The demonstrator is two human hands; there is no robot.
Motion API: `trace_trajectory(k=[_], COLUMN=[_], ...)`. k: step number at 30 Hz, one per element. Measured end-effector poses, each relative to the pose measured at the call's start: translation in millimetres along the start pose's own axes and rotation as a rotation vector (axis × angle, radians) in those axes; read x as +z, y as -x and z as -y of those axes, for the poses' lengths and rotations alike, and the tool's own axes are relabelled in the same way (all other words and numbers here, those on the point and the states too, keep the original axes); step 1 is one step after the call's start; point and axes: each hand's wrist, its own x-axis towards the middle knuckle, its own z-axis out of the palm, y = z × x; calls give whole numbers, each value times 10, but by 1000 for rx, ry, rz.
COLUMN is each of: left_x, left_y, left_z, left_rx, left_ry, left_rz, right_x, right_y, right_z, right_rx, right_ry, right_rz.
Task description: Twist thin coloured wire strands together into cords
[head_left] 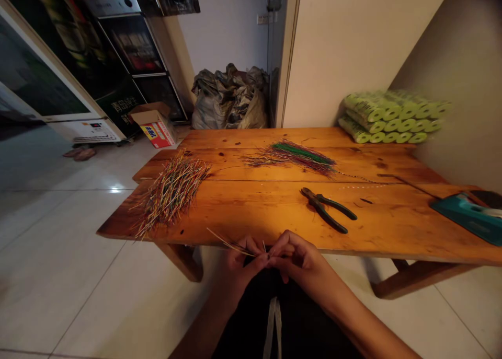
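Thin pale wires (pixel 223 239) stick out to the upper left from my left hand (pixel 245 259), whose fingers are closed on them. My right hand (pixel 294 254) meets it at the fingertips in front of the table's near edge, pinched on something small and dark that I cannot make out. On the wooden table (pixel 251 207), a loose pile of multicoloured wires (pixel 174 192) lies at the left. Another bundle with green wires (pixel 301 156) rests at the back middle. Pliers with dark handles (pixel 327 210) lie with jaws to the left, beyond my right hand.
A teal tool (pixel 468 215) sits at the table's right end. Stacked green-wrapped rolls (pixel 392 117) stand at the back right. Beyond the table are grey sacks (pixel 231 100), a cardboard box (pixel 155 124) and a fridge (pixel 84 129). A dotted strand (pixel 358 177) crosses the table's right half.
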Motion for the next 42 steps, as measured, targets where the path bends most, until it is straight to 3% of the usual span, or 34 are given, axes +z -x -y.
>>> trace_trajectory(k=[4,10,14,18,23,26,28,34,42], left_x=[62,-60,-158,-170,-81,-59,-70,-105,-87], left_y=[35,86,125,121,66,66,84,99,77], left_z=[34,31,60,64,147,193,179,52,34], left_rx=[120,381,497,392,81,-37,-27,160,394], left_ry=[-172,-725,-957,-949,-517,-283,-267,-502,-524], left_rz=[-109,-68,-9,106,138,147,171,131,165], right_x=[1,-16,-7,0,-7,-22,-42,-105,-70], right_y=[51,91,133,173,194,179,158,101,82], right_z=[-53,-150,-163,-176,-224,-192,-160,-206,-280], right_rx=[-6,-12,-50,-147,-281,-223,-140,50,83], right_ry=[8,45,265,571,815,734,587,98,-75], right_rz=[-56,-95,-123,-152,-149,-139,-147,-39,26])
